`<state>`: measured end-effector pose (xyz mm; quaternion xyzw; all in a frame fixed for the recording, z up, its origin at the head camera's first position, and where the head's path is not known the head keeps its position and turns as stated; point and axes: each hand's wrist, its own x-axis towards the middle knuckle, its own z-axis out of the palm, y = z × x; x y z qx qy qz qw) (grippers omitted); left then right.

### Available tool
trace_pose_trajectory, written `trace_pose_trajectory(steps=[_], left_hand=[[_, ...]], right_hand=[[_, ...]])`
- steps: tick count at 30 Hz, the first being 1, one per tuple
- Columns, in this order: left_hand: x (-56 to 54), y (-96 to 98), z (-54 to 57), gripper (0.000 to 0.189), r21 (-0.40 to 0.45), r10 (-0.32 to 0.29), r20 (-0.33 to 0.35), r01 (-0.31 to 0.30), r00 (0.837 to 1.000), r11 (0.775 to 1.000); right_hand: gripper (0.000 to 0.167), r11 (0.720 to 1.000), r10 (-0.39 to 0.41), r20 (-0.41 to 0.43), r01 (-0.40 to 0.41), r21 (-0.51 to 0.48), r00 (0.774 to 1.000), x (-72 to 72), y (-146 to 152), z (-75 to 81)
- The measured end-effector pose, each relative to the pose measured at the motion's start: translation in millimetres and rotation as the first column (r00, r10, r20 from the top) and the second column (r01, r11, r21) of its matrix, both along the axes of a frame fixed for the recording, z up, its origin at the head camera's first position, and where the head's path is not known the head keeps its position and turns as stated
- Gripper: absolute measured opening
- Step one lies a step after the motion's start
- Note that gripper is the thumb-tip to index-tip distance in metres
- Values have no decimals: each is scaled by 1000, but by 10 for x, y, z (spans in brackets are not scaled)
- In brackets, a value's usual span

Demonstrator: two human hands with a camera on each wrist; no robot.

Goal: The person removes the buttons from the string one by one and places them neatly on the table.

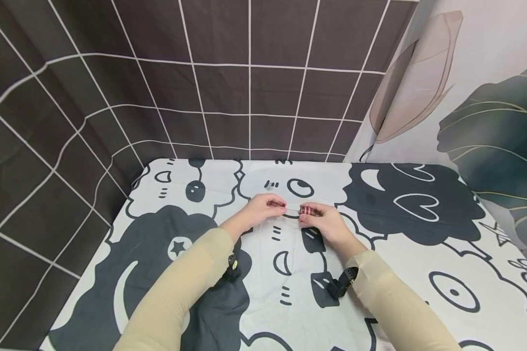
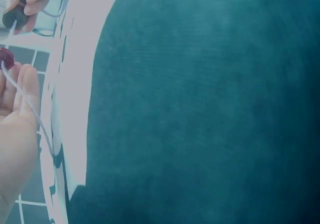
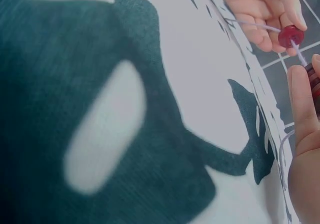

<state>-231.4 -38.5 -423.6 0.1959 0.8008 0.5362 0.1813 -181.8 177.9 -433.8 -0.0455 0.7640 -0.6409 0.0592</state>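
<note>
My left hand (image 1: 261,209) pinches a round red bead (image 3: 291,36) between thumb and fingers, with a thin pale cord (image 3: 257,25) running through it. To its right, my right hand (image 1: 327,223) grips a short row of dark and red striped beads (image 1: 306,210) on the same cord. A short stretch of cord spans the gap between the single bead and the row. Both hands are close together over the middle of the bed-like surface. Fingers partly hide the bead row, and its far end does not show in the right wrist view.
A black-and-white cartoon-print cloth (image 1: 263,273) covers the surface below. Behind it hangs a dark curtain (image 1: 272,92) with a white grid, and a leaf-patterned curtain (image 1: 496,146) is at the right. Black wrist devices (image 1: 346,282) sit at both sleeves.
</note>
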Motion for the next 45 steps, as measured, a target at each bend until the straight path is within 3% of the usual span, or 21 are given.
trace_pose_trajectory(steps=[9, 14, 16, 24, 28, 29, 31, 35, 36, 45], left_hand=[[-6, -40, 45, 27, 9, 32, 8, -33, 999, 999], [-16, -58, 33, 25, 10, 66, 23, -66, 998, 998], [-20, -64, 27, 25, 15, 75, 21, -75, 997, 997], [-20, -118, -13, 28, 43, 94, 20, -95, 995, 995], [-27, -151, -28, 27, 63, 107, 33, -108, 994, 992], [-5, -158, 19, 28, 62, 104, 39, -106, 994, 992], [-10, -170, 18, 28, 66, 108, 36, -110, 994, 992], [-31, -179, 6, 27, 71, 129, 25, -130, 991, 989], [-61, -179, -47, 26, 77, 138, 19, -140, 990, 987], [-60, -188, -50, 25, 52, 178, 24, -179, 984, 982]], right_hand=[[42, 985, -27, -28, 31, 167, 999, -20, 54, 62], [41, 948, -47, -70, 67, 312, 996, -37, 59, 96], [42, 943, -45, -80, 69, 327, 996, -40, 60, 110], [43, 978, -7, -31, 13, 208, 999, -26, 64, 176], [41, 980, -4, -27, 9, 200, 1000, 60, 17, 341], [41, 981, -3, -26, 8, 192, 1000, 85, 3, 387], [41, 985, -1, -29, 6, 170, 1000, 78, 11, 362], [41, 986, -21, -47, 29, 167, 999, -4, 75, 170], [42, 986, -24, -50, 32, 163, 998, -28, 93, 111], [41, 996, -50, -35, 52, 68, 998, -39, 106, 50]])
